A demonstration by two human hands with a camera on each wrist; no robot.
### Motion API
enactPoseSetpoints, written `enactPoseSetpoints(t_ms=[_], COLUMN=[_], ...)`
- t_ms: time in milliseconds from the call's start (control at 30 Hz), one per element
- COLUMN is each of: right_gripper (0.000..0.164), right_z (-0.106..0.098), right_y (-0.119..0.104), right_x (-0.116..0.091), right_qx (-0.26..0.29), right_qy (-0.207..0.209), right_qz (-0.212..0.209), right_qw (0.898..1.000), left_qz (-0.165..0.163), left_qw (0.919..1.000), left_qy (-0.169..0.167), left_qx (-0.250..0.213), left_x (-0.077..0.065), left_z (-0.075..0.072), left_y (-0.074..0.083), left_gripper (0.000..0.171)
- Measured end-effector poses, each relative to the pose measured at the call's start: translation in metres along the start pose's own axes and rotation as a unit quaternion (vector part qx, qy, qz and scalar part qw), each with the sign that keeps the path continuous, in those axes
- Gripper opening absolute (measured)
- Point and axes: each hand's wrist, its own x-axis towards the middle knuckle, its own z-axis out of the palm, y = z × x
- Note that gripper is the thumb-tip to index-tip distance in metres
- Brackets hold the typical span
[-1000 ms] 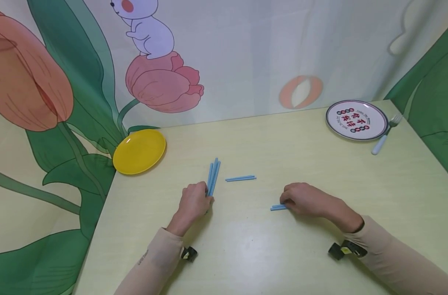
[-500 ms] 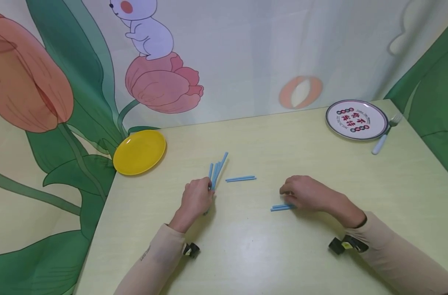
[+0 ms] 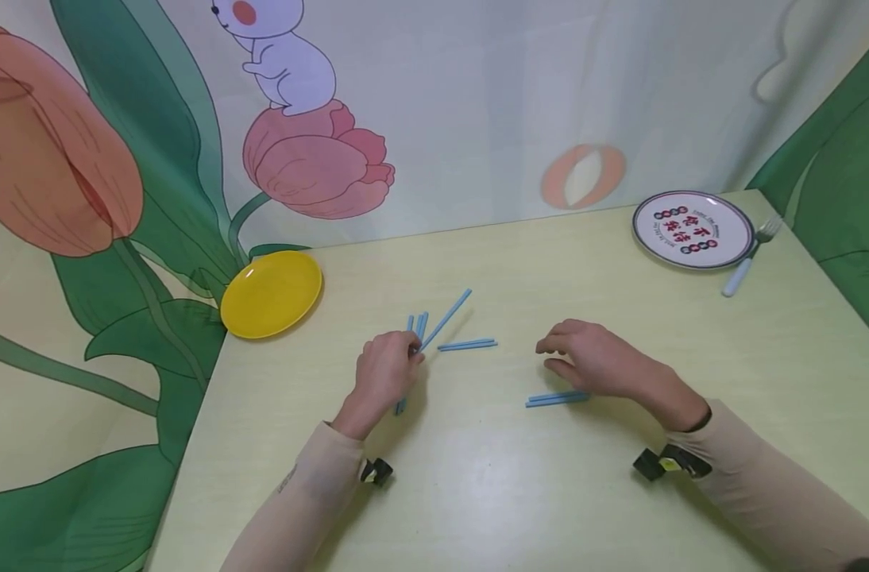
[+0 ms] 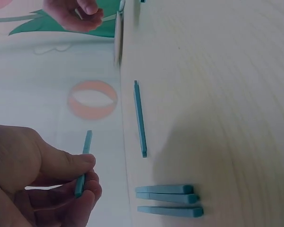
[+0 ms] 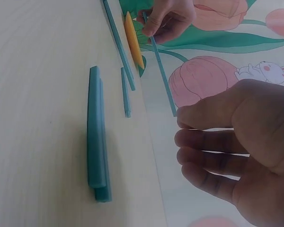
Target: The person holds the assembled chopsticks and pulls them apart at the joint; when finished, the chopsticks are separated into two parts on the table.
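Note:
My left hand (image 3: 386, 369) pinches a slim blue stick (image 3: 446, 319) between thumb and fingers, its far end slanting up to the right. Three more blue sticks (image 4: 168, 195) lie side by side on the table beneath that hand, partly hidden by it in the head view. Just to their right lies a pair of blue sticks (image 3: 467, 345), nearly level. Another pair (image 3: 556, 399) rests close below my right hand (image 3: 602, 357). That hand hovers over the table with loosely bent fingers (image 5: 208, 137) and nothing between them.
A yellow plate (image 3: 272, 295) sits at the table's left edge. At the back right stands a white plate (image 3: 692, 230) with red print, a fork (image 3: 740, 274) beside it. A patterned curtain (image 3: 470, 119) hangs along the back edge.
My left hand has moved slightly up and right, and its stick has swung out to the right from the others. The right hand has let go of its pair and risen away.

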Motion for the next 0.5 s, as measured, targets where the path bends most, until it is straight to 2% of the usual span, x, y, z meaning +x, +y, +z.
enactPoseSetpoints(t_ms=[333, 500], right_gripper=[0.020, 0.019], right_z=[-0.009, -0.013], right_y=[-0.001, -0.003], right_x=[0.007, 0.012], right_qx=[-0.005, -0.006], right_qy=[0.025, 0.045], right_qz=[0.004, 0.000], right_qw=[1.000, 0.999], left_qz=[0.022, 0.044], left_qw=[0.9996, 0.9987], left_qy=[0.011, 0.024], left_qx=[-0.013, -0.014], left_x=[0.001, 0.001], left_z=[-0.003, -0.003], left_y=[0.010, 0.017], left_gripper=[0.009, 0.007])
